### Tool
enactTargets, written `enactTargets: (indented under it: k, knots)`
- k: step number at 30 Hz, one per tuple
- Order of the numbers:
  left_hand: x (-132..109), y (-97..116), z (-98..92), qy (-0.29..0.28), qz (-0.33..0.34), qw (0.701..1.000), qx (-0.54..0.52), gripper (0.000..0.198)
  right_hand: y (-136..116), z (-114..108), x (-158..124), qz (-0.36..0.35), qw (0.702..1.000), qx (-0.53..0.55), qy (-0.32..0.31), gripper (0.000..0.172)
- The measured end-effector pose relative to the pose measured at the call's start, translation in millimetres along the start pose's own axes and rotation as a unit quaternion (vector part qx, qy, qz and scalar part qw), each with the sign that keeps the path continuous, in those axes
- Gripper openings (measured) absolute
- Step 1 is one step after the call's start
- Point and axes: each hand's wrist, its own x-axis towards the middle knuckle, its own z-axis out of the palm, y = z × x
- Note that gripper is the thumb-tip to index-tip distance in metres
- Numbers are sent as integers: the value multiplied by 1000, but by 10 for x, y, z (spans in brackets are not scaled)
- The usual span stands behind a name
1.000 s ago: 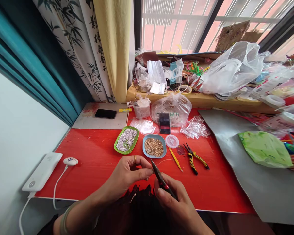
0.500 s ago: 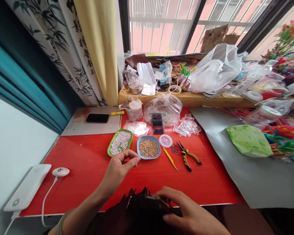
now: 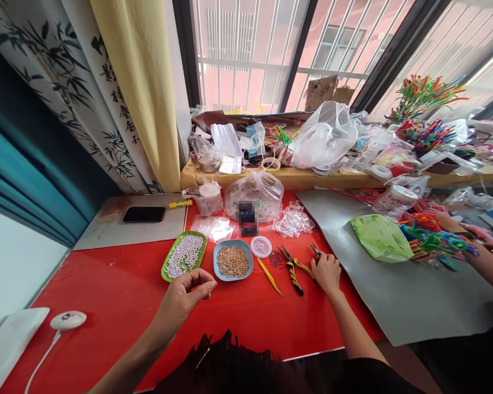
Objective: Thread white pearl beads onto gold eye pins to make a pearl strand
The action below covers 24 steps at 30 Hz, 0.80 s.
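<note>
My left hand [image 3: 191, 293] is raised in front of the dishes with thumb and forefinger pinched together; whatever is between them is too small to make out. Just behind it, a green dish [image 3: 165, 268] holds pearly white beads [image 3: 184, 256]. Gold beads [image 3: 233, 261] fill the blue dish [image 3: 250, 272] to its right. Farther right, the fingers of my right hand [image 3: 327, 271] close around a small pair of pliers [image 3: 315, 251], its metal tip pointing away. Beside that hand lie larger pliers [image 3: 292, 271] with yellow and black handles, jaws slightly apart, and yellow tweezers [image 3: 269, 276].
A white spool [image 3: 261, 247], clear plastic bags [image 3: 293, 219] and a phone [image 3: 143, 214] lie farther back. On the grey mat [image 3: 365, 295] sits a green packet [image 3: 380, 238]. Another person's arm [image 3: 491, 273] reaches in from the right over coloured craft stems. Bags and supplies crowd the sill.
My right hand has moved from near my lap out to the right of the yellow and black pliers. The left hand keeps its pinch. The view has shifted, bringing another person's arm into sight.
</note>
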Motion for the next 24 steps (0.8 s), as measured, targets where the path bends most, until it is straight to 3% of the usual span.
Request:
enactTargets:
  k: [3,7,13,17,24]
  knots:
    - [-4,-12,-6,4,-6,1000,1,17,48,65,32,-27,998,-12,53,34]
    - [3,-36,-16,11,-17,1000,6,18,52,127,-235,-64,994,-3,92,35]
    - [40,-35,59,-7,-28,1000,10,19,-160,341,-727,-101,992,29,66,36]
    - [39,-3,97,-14,-24,1000,7,18,-228,391,-684,-85,993,73,44,37]
    - [27,29,-6,34,-7,999,-13,17,-153,237,-517,-14,972,228,-56,29]
